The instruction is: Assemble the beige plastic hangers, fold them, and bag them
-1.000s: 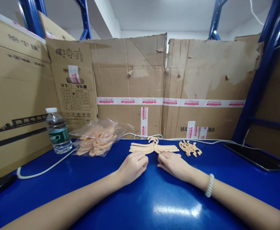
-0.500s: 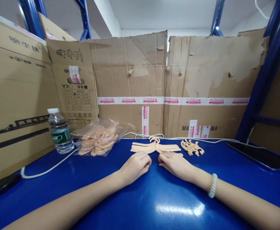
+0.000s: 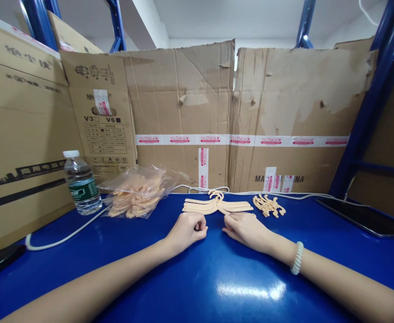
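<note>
Both of my forearms lie on the blue table [image 3: 197, 278]. My left hand [image 3: 187, 229] is curled into a loose fist with the thumb tucked against the fingers, and nothing shows in it. My right hand [image 3: 246, 229] rests palm down with its fingers lying together on the table, holding nothing; a white bead bracelet [image 3: 297, 258] is on that wrist. Just beyond both hands lies a small stack of beige plastic hangers [image 3: 217, 206], not touched by either hand. A little pile of beige hook pieces [image 3: 268, 205] sits to its right.
A clear bag of beige pieces [image 3: 136, 193] and a water bottle [image 3: 80, 184] stand at the left. A white cable [image 3: 65, 235] runs along the back. A dark tablet [image 3: 361, 217] lies at the right, a black object [image 3: 0, 259] at far left. Cardboard walls [image 3: 183, 112] enclose the table.
My left hand has closed from loosely bent fingers into a fist and drawn back slightly. My right hand stays in place. The view has shifted a little.
</note>
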The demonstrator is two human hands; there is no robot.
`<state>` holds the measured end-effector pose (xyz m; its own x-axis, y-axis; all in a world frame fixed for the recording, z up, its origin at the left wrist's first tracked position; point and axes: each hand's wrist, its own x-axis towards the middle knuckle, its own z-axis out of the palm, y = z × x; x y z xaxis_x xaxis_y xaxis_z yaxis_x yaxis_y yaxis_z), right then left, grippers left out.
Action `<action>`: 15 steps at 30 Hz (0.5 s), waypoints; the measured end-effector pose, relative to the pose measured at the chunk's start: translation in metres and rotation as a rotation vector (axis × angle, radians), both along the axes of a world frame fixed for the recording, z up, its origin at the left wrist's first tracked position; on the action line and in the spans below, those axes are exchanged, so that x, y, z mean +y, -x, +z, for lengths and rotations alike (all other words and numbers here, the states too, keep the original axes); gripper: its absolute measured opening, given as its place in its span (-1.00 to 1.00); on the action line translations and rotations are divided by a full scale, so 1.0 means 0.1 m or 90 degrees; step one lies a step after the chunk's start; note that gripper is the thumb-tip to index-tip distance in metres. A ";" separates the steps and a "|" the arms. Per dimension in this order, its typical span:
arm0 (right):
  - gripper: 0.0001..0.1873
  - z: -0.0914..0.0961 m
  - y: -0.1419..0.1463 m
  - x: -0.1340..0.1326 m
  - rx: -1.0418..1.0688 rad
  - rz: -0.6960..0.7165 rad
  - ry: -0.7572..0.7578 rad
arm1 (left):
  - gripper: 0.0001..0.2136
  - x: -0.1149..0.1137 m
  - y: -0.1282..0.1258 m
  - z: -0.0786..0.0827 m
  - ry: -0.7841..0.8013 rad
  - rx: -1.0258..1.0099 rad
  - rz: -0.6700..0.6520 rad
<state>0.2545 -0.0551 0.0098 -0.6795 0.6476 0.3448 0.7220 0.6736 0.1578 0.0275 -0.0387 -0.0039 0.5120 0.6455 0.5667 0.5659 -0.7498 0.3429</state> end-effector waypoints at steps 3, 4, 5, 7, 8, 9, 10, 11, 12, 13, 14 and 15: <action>-0.86 -0.01 -0.01 0.00 0.012 -0.005 -0.002 | -0.81 0.00 0.01 0.02 -0.001 -0.008 0.016; -0.88 -0.02 -0.01 0.01 0.018 -0.007 -0.003 | -0.82 0.00 0.01 0.02 -0.002 -0.009 0.019; -0.89 -0.02 -0.01 0.01 0.024 -0.009 -0.003 | -0.83 -0.01 0.01 0.03 -0.004 -0.008 0.022; -0.91 -0.03 -0.02 0.03 0.034 -0.010 -0.002 | -0.84 -0.01 0.01 0.05 -0.007 -0.002 0.029; -0.91 -0.03 -0.03 0.04 0.036 -0.009 0.000 | -0.85 -0.01 0.00 0.06 -0.008 0.004 0.032; -0.90 -0.03 -0.03 0.05 0.038 -0.008 0.002 | -0.86 -0.01 0.00 0.07 -0.008 0.011 0.036; -0.88 -0.03 -0.04 0.05 0.038 -0.007 0.004 | -0.88 -0.01 -0.01 0.08 -0.007 0.020 0.038; -0.85 -0.03 -0.04 0.06 0.038 -0.006 0.006 | -0.90 -0.01 -0.01 0.08 -0.006 0.031 0.041; -0.80 -0.03 -0.04 0.06 0.037 -0.006 0.007 | -0.87 0.00 -0.01 0.09 -0.004 0.043 0.045; -0.77 -0.03 -0.04 0.07 0.038 -0.009 0.005 | -0.82 0.00 0.00 0.09 -0.002 0.057 0.052; -0.74 -0.04 -0.04 0.07 0.040 -0.013 0.003 | -0.77 0.01 0.00 0.09 0.003 0.073 0.063; -0.73 -0.04 -0.05 0.07 0.044 -0.018 -0.003 | -0.73 0.02 0.02 0.09 0.010 0.089 0.078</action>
<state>0.2593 -0.0486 0.0057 -0.6357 0.6640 0.3937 0.7497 0.6526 0.1098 0.0257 -0.0362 0.0047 0.5019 0.7162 0.4850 0.6959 -0.6673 0.2652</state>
